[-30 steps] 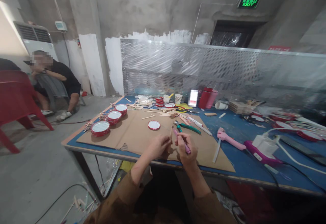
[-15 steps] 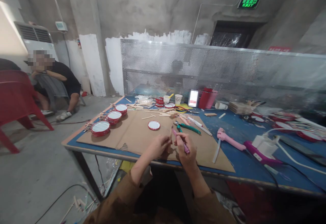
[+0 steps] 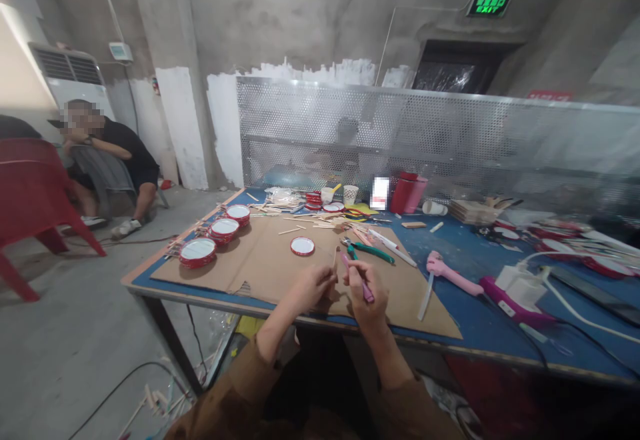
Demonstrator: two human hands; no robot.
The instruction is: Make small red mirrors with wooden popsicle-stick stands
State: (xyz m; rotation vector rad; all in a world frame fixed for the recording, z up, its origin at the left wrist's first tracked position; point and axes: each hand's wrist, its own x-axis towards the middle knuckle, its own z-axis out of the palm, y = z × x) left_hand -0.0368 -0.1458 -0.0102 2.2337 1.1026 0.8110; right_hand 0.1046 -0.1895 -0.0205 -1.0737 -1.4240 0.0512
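Note:
My left hand (image 3: 316,285) is closed on a thin wooden stick (image 3: 335,260) that stands nearly upright above the cardboard (image 3: 270,273). Beside it my right hand (image 3: 370,297) grips a slim pink pen-shaped tool (image 3: 368,292); its exact kind does not show. The tool's upper end is close to the stick, and I cannot tell whether they touch. Beyond my hands lies a small red-rimmed drum (image 3: 303,247) with a white face. Green-handled pliers (image 3: 373,252) rest just past my right hand.
Three red drums with sticks, one of them the nearest drum (image 3: 197,253), line the left edge. A pink glue gun (image 3: 453,273) and a purple power strip (image 3: 515,303) lie right. Loose sticks, cups and a red bottle (image 3: 403,192) stand at the back. A person (image 3: 123,147) sits far left.
My right hand and the pink tool have shifted very slightly to the right, away from the stick. My left hand has stayed in place.

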